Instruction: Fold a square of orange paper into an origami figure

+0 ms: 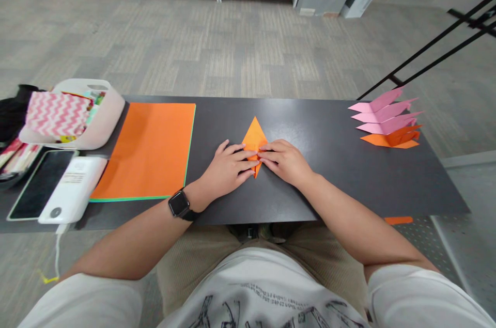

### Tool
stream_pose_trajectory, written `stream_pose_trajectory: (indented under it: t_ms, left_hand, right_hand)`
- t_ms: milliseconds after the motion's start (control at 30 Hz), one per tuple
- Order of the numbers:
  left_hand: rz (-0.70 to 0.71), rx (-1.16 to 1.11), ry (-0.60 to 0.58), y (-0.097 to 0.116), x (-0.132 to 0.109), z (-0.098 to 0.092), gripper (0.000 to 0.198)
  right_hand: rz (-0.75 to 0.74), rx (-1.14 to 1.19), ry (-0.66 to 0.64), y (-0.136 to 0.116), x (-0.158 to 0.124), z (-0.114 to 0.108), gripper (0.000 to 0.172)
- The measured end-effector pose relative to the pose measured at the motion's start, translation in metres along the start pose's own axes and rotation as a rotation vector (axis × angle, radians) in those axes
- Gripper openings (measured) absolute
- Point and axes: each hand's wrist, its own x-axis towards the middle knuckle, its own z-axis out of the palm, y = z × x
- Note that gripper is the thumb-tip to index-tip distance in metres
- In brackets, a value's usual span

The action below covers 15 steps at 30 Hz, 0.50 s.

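Head view: left hand (229, 167) and right hand (287, 161) hold orange folded paper (254, 134) pointing to twelve o'clock (flat sheets (155, 147) at nine), apparently creasing; even pressure seems needed next.

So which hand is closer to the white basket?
Left. The left hand is right of the white basket, on the folded orange paper; the right hand is farther off, at that paper's right side.
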Motion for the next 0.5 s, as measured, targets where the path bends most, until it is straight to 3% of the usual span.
stream_pose_trajectory:
  t_ms: [500]
  left_hand:
    - [0.000,0.027,0.019,0.0041,0.0010,-0.0059,0.033]
  right_hand:
    - [-0.010,-0.078,0.023,-0.0033,-0.0008,0.0005,0.023]
